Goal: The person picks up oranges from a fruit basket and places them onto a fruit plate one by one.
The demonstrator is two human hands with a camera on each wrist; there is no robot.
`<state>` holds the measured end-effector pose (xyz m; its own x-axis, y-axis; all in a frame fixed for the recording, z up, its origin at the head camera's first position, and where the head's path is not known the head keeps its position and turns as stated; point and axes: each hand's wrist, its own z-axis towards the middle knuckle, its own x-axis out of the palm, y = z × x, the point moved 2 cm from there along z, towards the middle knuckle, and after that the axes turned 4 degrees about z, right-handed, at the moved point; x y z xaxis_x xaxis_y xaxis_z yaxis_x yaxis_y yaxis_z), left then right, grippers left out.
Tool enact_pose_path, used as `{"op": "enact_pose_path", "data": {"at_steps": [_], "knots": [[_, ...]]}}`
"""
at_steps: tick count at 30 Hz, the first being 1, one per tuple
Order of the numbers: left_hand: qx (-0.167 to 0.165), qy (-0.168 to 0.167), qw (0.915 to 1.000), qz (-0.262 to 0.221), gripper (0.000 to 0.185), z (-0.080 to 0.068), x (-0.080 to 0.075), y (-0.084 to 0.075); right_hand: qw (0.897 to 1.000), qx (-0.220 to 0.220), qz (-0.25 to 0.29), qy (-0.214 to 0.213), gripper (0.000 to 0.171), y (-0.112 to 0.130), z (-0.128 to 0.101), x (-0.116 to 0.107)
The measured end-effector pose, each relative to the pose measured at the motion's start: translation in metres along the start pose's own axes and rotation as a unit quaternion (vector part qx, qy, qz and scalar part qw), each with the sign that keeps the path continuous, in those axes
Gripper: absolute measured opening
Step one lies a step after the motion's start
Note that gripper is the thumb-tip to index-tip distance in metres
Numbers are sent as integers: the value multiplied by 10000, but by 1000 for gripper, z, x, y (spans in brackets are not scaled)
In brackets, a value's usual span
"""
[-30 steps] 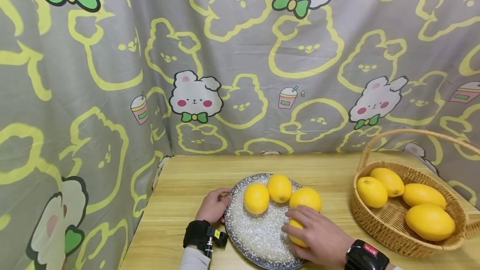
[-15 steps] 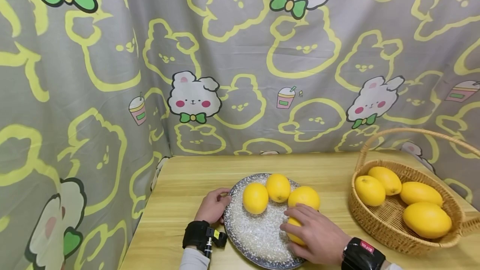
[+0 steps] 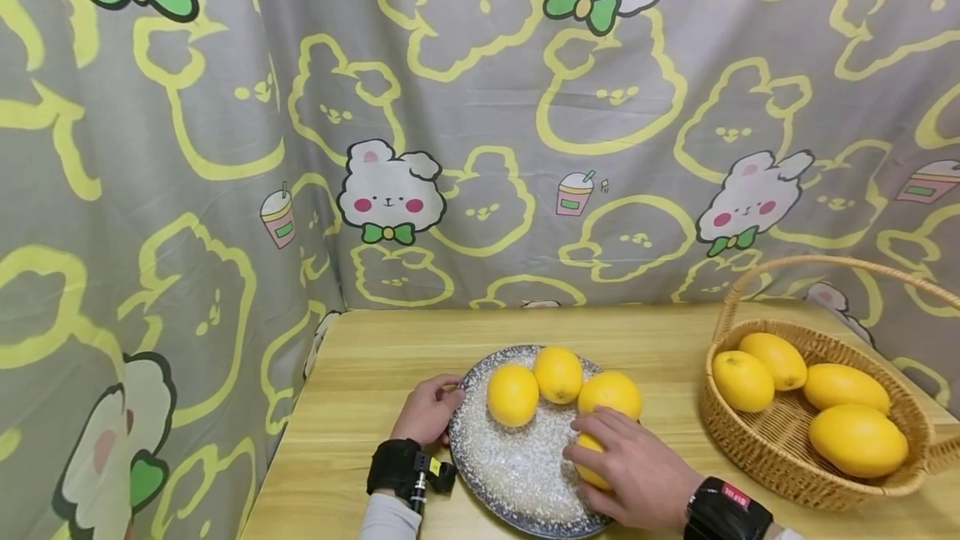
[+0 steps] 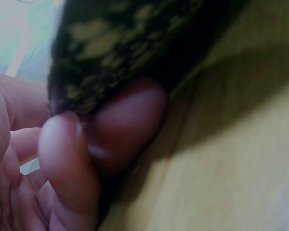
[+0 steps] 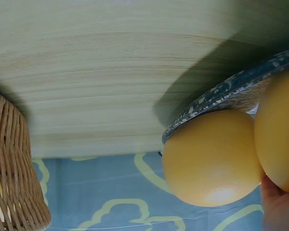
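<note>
A round speckled grey plate [image 3: 517, 473] with a dark blue rim sits on the table. My left hand [image 3: 427, 411] pinches its left rim; the left wrist view shows the thumb [image 4: 62, 149] and a finger [image 4: 135, 120] at the edge. My right hand [image 3: 633, 461] grips a yellow citrus fruit [image 3: 590, 461] on the plate's right side, and covers most of it in the head view. Behind it are three more yellow citrus fruits: one at the right rim [image 3: 610, 392], one at the back [image 3: 558, 373] and one left of that [image 3: 513, 395]. In the right wrist view the held fruit [image 5: 282, 130] touches its neighbour [image 5: 212, 159].
A wicker basket [image 3: 795, 482] with a tall handle stands at the right, holding several yellow lemons [image 3: 858, 440]. Grey curtains [image 3: 480, 107] with bear prints hang behind and to the left of the wooden table [image 3: 330, 440].
</note>
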<state>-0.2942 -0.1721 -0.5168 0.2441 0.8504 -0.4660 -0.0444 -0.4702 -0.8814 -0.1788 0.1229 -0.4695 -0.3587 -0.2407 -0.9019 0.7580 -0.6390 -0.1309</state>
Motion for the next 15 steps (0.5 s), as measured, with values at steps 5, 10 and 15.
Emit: {"op": "enact_pose_path", "data": {"at_steps": [5,10,15], "knots": [[26,5,10000,-16,37,1,0,0,10000,19,-7,5,35,0,0,-1],[27,19,10000,-27,37,1,0,0,10000,18,-19,3,37,0,0,-1],[14,24,10000,-16,36,1,0,0,10000,12,-44,-6,38,0,0,0]]}}
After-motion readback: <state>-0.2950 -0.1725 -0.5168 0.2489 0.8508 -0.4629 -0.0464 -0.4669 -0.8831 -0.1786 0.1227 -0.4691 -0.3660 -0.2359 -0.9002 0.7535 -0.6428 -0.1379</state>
